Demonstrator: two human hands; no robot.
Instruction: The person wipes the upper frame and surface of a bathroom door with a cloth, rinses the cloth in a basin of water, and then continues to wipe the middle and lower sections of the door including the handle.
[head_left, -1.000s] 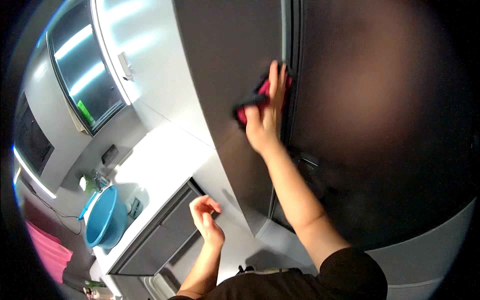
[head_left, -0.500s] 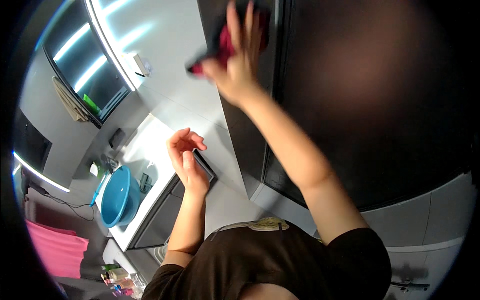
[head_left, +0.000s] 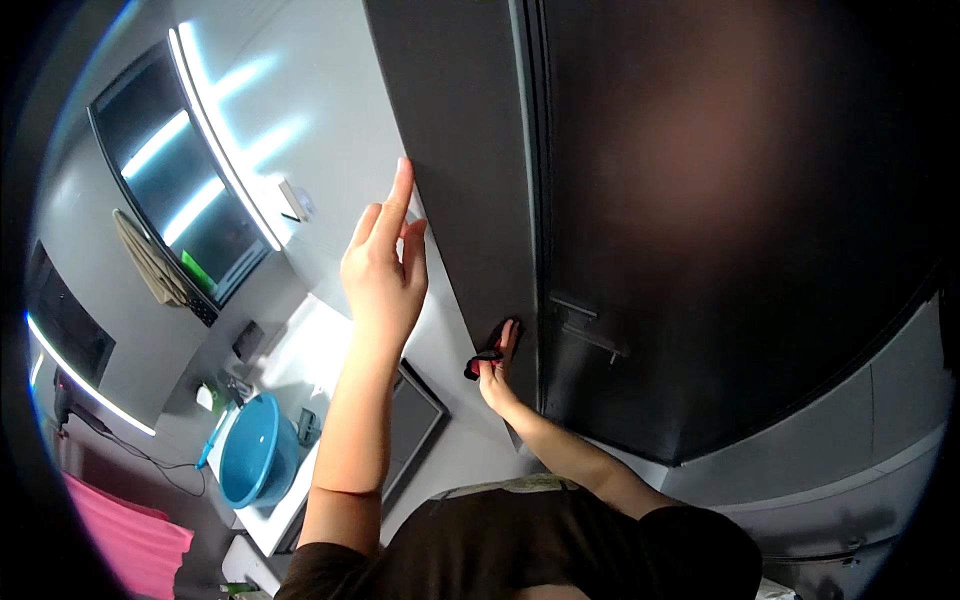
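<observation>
With my right hand (head_left: 497,385) I press a dark red and black cloth (head_left: 484,362) against the lower part of a tall dark grey panel (head_left: 460,150). The fingers lie along the cloth, which is bunched and partly hidden by them. My left hand (head_left: 385,265) is raised higher up, beside the left edge of that panel. Its index finger is stretched upward and the others are loosely bent, with nothing held. Whether its fingertip touches the panel edge, I cannot tell.
To the right of the panel stands a dark glass pane (head_left: 640,400) in a black frame. At left, a blue basin (head_left: 262,450) sits on a white counter (head_left: 320,335) below a lit-edged mirror (head_left: 115,330). A pink towel (head_left: 130,535) hangs at lower left.
My right hand has moved down from high on the panel to low on it, with the cloth. My left hand has risen toward the panel edge, its index finger straightened.
</observation>
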